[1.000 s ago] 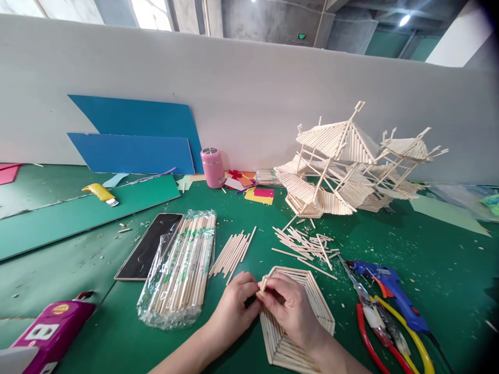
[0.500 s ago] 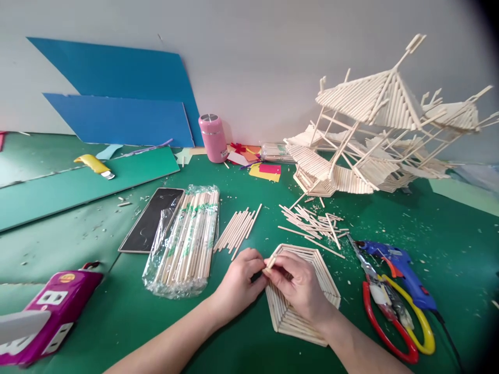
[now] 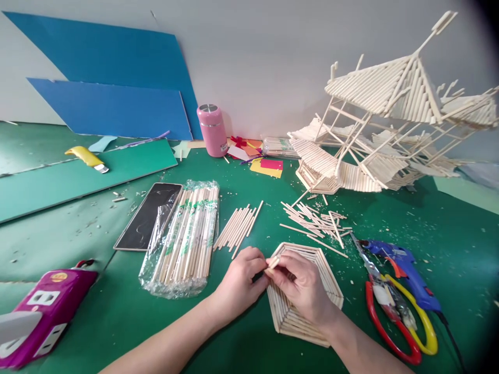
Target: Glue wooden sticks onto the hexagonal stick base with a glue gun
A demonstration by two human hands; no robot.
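Note:
My left hand (image 3: 244,278) and my right hand (image 3: 298,283) meet fingertip to fingertip over the table. Between them they pinch short wooden sticks (image 3: 274,262); how many is hidden by my fingers. Beneath my right hand lies a hexagonal panel of wooden sticks (image 3: 286,311), partly covered by that hand. A neat row of cut sticks (image 3: 237,228) sits just beyond my left hand. Farther off to the right is a loose heap of short sticks (image 3: 315,221).
A plastic-wrapped stick bundle (image 3: 191,234) overlaps a black phone-like slab (image 3: 150,218). Red-and-yellow-handled cutters (image 3: 393,322) and a blue glue gun (image 3: 405,270) lie right. A stick-built pavilion model (image 3: 382,104) stands behind. A purple power strip (image 3: 47,306), yellow cutter knife (image 3: 83,156) and pink flask (image 3: 212,132) are around.
The view has shifted slightly, with the background model now farther right and higher. Both hands keep their pinch on the short sticks, which have turned slightly.

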